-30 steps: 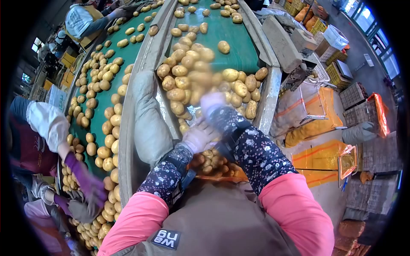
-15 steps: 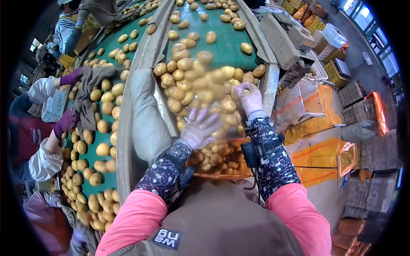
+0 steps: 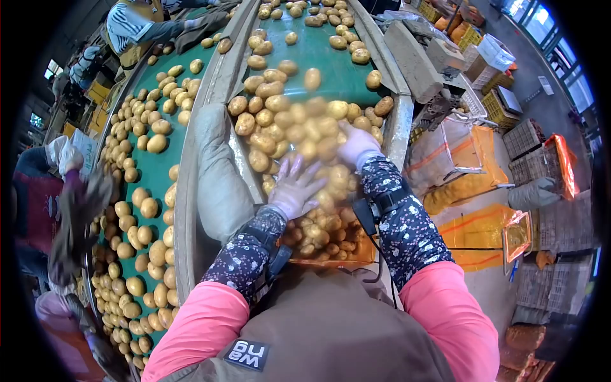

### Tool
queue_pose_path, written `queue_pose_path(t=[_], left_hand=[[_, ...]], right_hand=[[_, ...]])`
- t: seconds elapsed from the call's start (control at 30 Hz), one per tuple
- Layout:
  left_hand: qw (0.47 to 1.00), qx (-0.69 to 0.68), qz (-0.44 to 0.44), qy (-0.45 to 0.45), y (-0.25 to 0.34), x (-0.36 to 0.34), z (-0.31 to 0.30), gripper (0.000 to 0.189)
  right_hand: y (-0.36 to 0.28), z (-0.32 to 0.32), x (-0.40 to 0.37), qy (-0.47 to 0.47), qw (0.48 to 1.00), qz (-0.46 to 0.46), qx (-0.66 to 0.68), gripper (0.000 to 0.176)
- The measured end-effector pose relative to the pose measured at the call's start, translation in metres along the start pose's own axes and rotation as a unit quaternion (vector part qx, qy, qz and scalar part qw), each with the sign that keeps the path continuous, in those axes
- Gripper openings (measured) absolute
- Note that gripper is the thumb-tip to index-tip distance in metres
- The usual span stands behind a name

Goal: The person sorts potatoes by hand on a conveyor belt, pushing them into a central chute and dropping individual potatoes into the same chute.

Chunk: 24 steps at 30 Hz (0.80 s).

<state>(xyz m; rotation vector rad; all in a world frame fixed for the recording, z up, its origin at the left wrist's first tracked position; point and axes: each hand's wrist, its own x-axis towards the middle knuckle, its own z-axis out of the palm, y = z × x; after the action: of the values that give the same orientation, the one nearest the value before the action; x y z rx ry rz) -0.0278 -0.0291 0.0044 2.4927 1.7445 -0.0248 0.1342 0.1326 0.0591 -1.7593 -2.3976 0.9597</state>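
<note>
Both my hands wear thin pale gloves. My left hand (image 3: 296, 188) is spread open, palm down, over the lower left of a heap of potatoes (image 3: 262, 141). On the heap's right side, my right hand (image 3: 358, 146) touches potatoes, its fingers stretched up and left; the fingertips are partly hidden and I make out no potato held. Potatoes in the middle of the heap are blurred. Below my hands, more potatoes (image 3: 315, 234) lie in an orange mesh bag (image 3: 366, 253) close to my body. Beyond the heap, a green conveyor belt (image 3: 318, 51) carries scattered potatoes.
A grey padded roll (image 3: 221, 181) lies along the chute's left wall. Left of it, a second green belt (image 3: 153, 172) bears many potatoes, with co-workers in gloves (image 3: 70, 175) beside it. On the right stand orange mesh bags (image 3: 468, 232), a concrete block (image 3: 410, 57) and crates (image 3: 525, 137).
My right hand has dropped slightly and turned its fingers left into the heap. My left hand has barely shifted. Potatoes have moved on both belts, and the co-worker at left has drawn their hands back.
</note>
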Motion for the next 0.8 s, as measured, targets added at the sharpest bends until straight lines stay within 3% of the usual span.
queue_pose_path(t=[0.1,0.17,0.2,0.3,0.33,0.43,0.5,0.57,0.6,0.7,0.73,0.77,0.8], left_hand=[[1.0,-0.006,0.007,-0.011,0.0,0.0,0.0,0.066],[1.0,0.001,0.011,-0.012,0.001,0.0,0.0,0.067],[1.0,0.006,0.014,-0.013,0.001,0.0,-0.001,0.067],[0.998,0.018,0.038,0.05,-0.002,-0.001,0.012,0.061],[0.997,0.012,0.04,0.063,-0.003,-0.001,0.016,0.062],[0.995,0.0,0.023,0.102,-0.005,-0.002,0.02,0.065],[0.992,-0.005,-0.027,0.123,-0.001,-0.004,0.017,0.067],[0.995,-0.004,-0.023,0.099,0.0,-0.004,0.014,0.069],[0.996,0.0,-0.016,0.09,-0.001,-0.002,0.013,0.07],[0.998,0.015,0.008,0.057,-0.005,0.0,0.017,0.067],[0.999,0.019,0.011,0.033,-0.006,0.001,0.017,0.065],[1.0,0.023,0.015,0.007,-0.006,0.001,0.016,0.064],[0.997,0.047,0.024,0.049,-0.005,-0.001,0.016,0.06]], right_hand=[[0.029,0.012,0.017,-0.026,0.991,-0.022,0.131,0.073],[0.031,0.011,0.018,-0.035,0.997,-0.025,0.065,0.076],[0.01,0.0,-0.006,0.024,0.997,-0.053,-0.058,0.068],[-0.006,0.018,-0.003,0.07,0.988,-0.014,-0.137,0.053],[-0.015,0.019,-0.007,0.094,0.986,0.007,-0.139,0.036],[-0.01,0.021,-0.009,0.118,0.979,-0.033,-0.164,0.035],[0.001,0.025,-0.008,0.158,0.984,-0.043,-0.067,0.037],[0.009,0.02,-0.008,0.161,0.986,-0.019,0.037,0.042],[0.008,0.011,-0.013,0.119,0.986,0.018,0.118,0.047],[0.042,0.042,0.01,0.232,0.872,-0.095,0.42,0.045],[0.023,0.035,0.005,0.207,0.789,-0.052,0.576,0.045],[0.005,0.033,-0.007,0.199,0.767,-0.057,0.607,0.045],[-0.031,0.018,-0.032,0.19,0.744,-0.061,0.638,0.046]])
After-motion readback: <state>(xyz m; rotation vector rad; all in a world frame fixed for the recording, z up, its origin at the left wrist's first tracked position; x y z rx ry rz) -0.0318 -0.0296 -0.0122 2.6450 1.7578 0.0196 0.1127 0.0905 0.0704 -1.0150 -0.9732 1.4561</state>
